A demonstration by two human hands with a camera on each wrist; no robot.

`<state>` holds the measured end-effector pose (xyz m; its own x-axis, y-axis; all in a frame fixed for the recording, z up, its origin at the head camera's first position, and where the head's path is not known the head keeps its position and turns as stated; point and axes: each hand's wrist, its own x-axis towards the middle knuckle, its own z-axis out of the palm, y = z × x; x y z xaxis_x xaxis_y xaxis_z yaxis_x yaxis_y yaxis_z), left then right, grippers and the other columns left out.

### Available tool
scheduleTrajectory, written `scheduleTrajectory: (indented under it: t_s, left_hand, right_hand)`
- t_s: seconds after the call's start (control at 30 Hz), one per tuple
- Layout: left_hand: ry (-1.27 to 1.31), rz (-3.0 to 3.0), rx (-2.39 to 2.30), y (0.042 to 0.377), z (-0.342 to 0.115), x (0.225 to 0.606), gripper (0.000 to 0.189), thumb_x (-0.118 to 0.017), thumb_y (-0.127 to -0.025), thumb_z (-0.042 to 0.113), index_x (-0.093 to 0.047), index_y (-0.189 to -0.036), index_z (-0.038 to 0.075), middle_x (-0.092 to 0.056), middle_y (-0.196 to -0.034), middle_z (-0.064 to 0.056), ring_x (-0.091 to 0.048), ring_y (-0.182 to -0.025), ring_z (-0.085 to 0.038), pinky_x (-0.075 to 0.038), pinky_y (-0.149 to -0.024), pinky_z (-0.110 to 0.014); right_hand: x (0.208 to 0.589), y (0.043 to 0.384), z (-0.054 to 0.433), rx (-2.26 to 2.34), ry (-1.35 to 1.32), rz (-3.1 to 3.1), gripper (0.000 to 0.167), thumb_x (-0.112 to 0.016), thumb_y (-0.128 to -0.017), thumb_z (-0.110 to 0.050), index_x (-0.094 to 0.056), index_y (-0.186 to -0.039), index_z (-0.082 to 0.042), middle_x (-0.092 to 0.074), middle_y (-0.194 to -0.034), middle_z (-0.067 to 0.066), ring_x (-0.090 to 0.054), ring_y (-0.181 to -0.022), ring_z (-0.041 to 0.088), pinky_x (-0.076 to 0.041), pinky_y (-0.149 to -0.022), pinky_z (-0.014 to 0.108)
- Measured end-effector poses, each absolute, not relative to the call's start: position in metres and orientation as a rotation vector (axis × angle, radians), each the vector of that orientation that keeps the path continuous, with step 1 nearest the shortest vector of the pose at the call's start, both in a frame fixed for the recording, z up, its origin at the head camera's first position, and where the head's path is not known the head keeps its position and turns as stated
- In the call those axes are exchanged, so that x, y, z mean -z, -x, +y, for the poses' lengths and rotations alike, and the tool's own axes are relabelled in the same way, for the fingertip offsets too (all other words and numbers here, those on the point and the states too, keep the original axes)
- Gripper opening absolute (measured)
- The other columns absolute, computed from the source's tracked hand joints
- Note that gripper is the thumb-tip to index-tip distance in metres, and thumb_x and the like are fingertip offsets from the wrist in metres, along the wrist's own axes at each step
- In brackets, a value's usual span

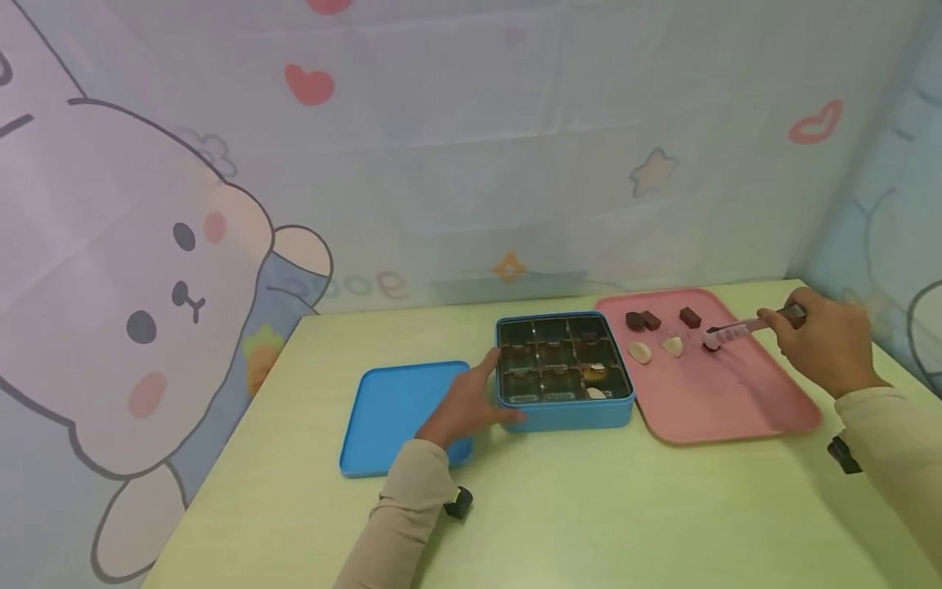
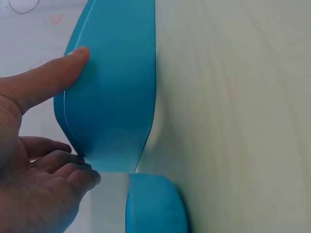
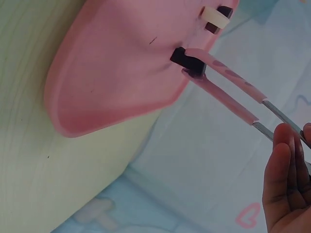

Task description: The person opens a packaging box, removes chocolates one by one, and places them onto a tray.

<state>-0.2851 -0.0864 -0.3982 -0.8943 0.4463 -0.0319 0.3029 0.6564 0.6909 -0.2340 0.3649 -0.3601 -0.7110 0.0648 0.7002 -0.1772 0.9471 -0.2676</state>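
At its near-left corner, a blue square box has my left hand against it, thumb along the front wall and fingers by the left side. A divided tray fills the box; its right column holds a gold-brown piece, a white piece and a dark piece at the back. My right hand grips small tongs with pink tips. Those tips lie either side of a dark chocolate-like block over the pink tray. Whether the block is lifted, I cannot tell.
Two dark brown blocks, a round dark piece and two cream shell-like pieces lie on the pink tray. Left of the box is a blue lid, partly behind my left hand. A printed cloth hangs behind the table.
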Motion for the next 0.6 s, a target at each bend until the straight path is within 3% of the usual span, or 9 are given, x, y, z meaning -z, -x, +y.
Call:
scheduleTrajectory:
  t_s: [0.1,0.2,0.3,0.37,0.47,0.6]
  left_hand:
    - [-0.604,2.666,-1.068,0.284,-0.086,0.398,0.111,-0.086,-0.081,0.035,-0.014,-0.164,0.018,-0.023,-0.169,-0.008,-0.027,-0.154,-0.035,-0.038,-0.117,-0.056]
    - [-0.605,2.664,-1.070,0.284,-0.086,0.397,0.111,-0.086,-0.081,0.035,-0.014,-0.164,0.018,-0.023,-0.169,-0.008,-0.027,-0.154,-0.035,-0.038,-0.118,-0.056]
    - [-0.606,2.660,-1.072,0.284,-0.085,0.396,0.111,-0.085,-0.081,0.035,-0.014,-0.163,0.017,-0.023,-0.169,-0.008,-0.028,-0.154,-0.035,-0.038,-0.118,-0.056]
    - [-0.608,2.660,-1.071,0.284,-0.085,0.396,0.111,-0.085,-0.081,0.035,-0.014,-0.163,0.017,-0.023,-0.169,-0.008,-0.028,-0.154,-0.035,-0.038,-0.117,-0.056]
    - [-0.605,2.656,-1.075,0.284,-0.085,0.397,0.111,-0.085,-0.081,0.035,-0.014,-0.164,0.017,-0.023,-0.169,-0.009,-0.028,-0.154,-0.035,-0.039,-0.117,-0.056]
    - [-0.594,2.659,-1.078,0.284,-0.085,0.397,0.111,-0.086,-0.081,0.034,-0.014,-0.164,0.018,-0.023,-0.169,-0.008,-0.028,-0.154,-0.035,-0.039,-0.117,-0.056]
  right_hand:
    - [0.359,0.233,0.364,-0.432,-0.062,-2.362,0.026,-0.067,-0.095,-0.017,-0.059,-0.080,0.002,-0.064,-0.055,0.017,-0.046,-0.043,0.017,-0.038,-0.064,0.052]
    - [0.353,0.229,0.364,-0.463,-0.046,-2.367,0.029,-0.064,-0.098,-0.021,-0.059,-0.081,0.002,-0.063,-0.052,0.014,-0.039,-0.042,-0.004,-0.038,-0.062,0.045]
    - [0.345,0.226,0.359,-0.519,-0.047,-2.308,0.027,-0.064,-0.097,-0.018,-0.061,-0.084,0.005,-0.066,-0.057,0.022,-0.033,-0.044,-0.025,-0.039,-0.056,0.019]
    - [0.338,0.223,0.351,-0.562,-0.058,-2.258,0.025,-0.066,-0.096,-0.015,-0.062,-0.086,0.008,-0.067,-0.062,0.027,-0.032,-0.047,-0.031,-0.036,-0.057,0.007]
    - [0.325,0.218,0.332,-0.669,-0.086,-2.203,0.021,-0.072,-0.092,-0.012,-0.065,-0.085,0.007,-0.067,-0.056,0.016,-0.040,-0.047,-0.030,-0.033,-0.050,0.000]
    - [0.312,0.212,0.299,-0.727,-0.203,-2.227,0.015,-0.075,-0.089,-0.011,-0.067,-0.082,-0.001,-0.064,-0.050,-0.001,-0.048,-0.045,-0.022,-0.038,-0.045,0.008]
